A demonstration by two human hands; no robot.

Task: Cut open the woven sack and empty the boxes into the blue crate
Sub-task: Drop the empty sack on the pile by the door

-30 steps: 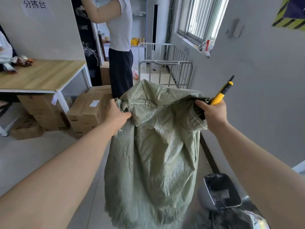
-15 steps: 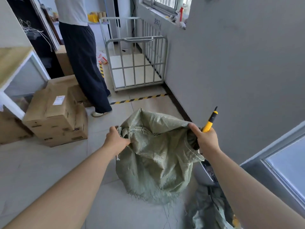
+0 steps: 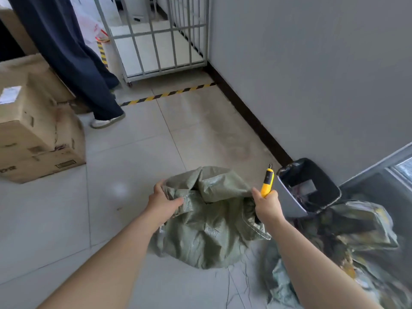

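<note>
Left hand (image 3: 161,204) is clenched on the woven sack (image 3: 209,221) rim. Right hand (image 3: 266,206) clamps the opposite rim together with a yellow utility knife (image 3: 266,181), tip pointing away. Between and below both grips, the sack sags onto the floor (image 3: 124,197).

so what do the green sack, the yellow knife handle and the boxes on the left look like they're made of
The green sack looks like woven plastic: slight sheen, crinkled folds, loose threads trailing on the floor. The knife in the right hand seems hard plastic, smooth yellow with black parts. The boxes look like plain brown cardboard, matte, scuffed and dented.
</note>
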